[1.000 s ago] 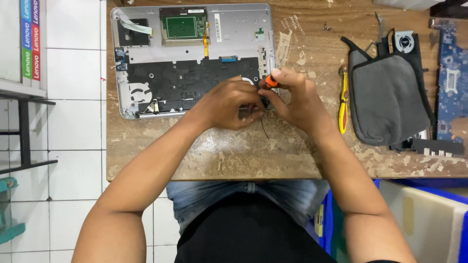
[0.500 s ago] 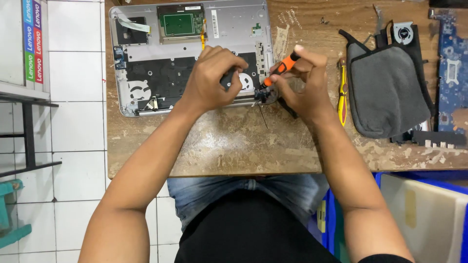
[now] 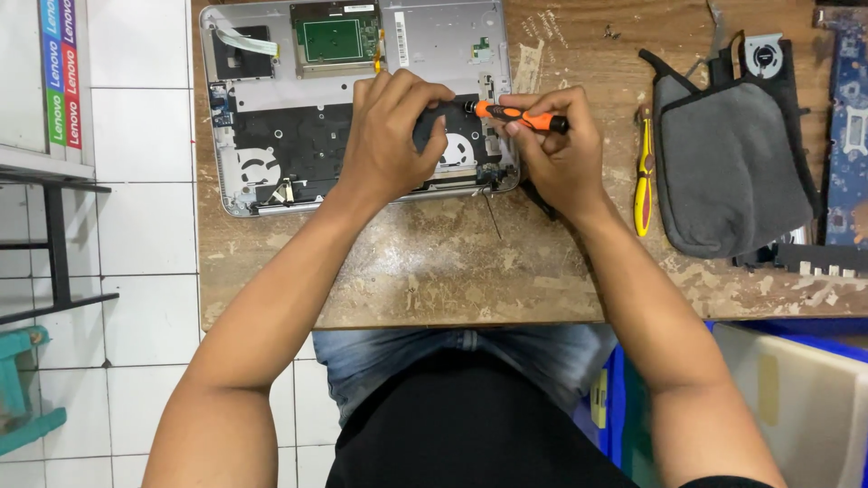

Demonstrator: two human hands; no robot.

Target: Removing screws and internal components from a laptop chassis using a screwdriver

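Orange-handled screwdriver (image 3: pixel 520 116) is pinched in the right hand (image 3: pixel 561 154), lying nearly flat over the right end of the opened laptop chassis (image 3: pixel 298 81). Left hand (image 3: pixel 389 136) is pressed down on that chassis, fingers curled. Probably better stood upright before turning.

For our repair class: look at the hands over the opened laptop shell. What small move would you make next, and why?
Probably lower the screwdriver tip onto the fastener it is meant for. The right hand holds the orange tool nearly flat, tip toward the left hand, which rests on the laptop shell. Whether the tip touches anything is unclear.
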